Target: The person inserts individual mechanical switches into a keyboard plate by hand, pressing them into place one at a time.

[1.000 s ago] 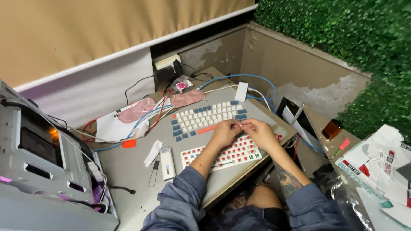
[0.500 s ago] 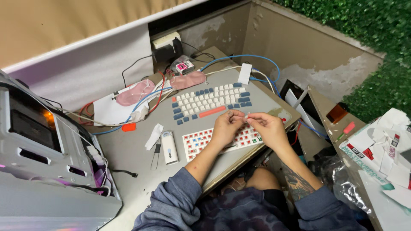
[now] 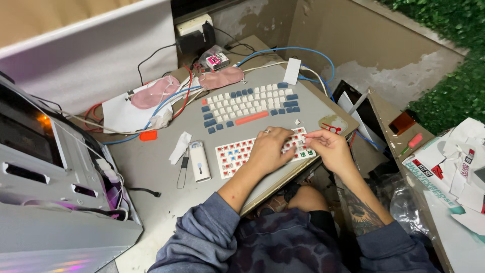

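The left hand (image 3: 270, 149) lies palm down, fingers spread loosely, on the bare keyboard plate (image 3: 237, 154) with red and blue switches, which sits at the counter's (image 3: 151, 172) near edge. The right hand (image 3: 331, 149) hovers at the plate's right end, thumb and forefinger pinched together; what they pinch is too small to tell. A tiny white piece (image 3: 297, 122) lies just beyond. Farther back sits the keyboard with white and blue caps (image 3: 250, 106).

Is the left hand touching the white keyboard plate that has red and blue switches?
Touching. In the head view the left hand lies flat on the white keyboard plate, fingers pressed onto the red switches, with no gap visible.
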